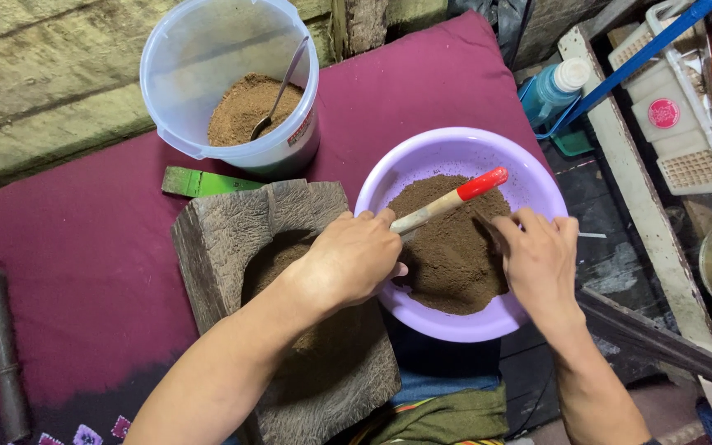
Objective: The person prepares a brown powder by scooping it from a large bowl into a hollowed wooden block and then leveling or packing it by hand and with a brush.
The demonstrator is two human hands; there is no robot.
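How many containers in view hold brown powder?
3: the clear tub at top with a spoon in it, the purple bowl under both hands, and the wooden block beside it, its hollow partly hidden by the left hand.

Rough wooden block (232,231), glossy plastic basin (455,148)

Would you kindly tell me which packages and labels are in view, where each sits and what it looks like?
Tub: top centre, round, clear plastic, with a red and white label on its side.
Bottle: top right, blue, white cap.
Sticker: far right on a white crate, round, pink.
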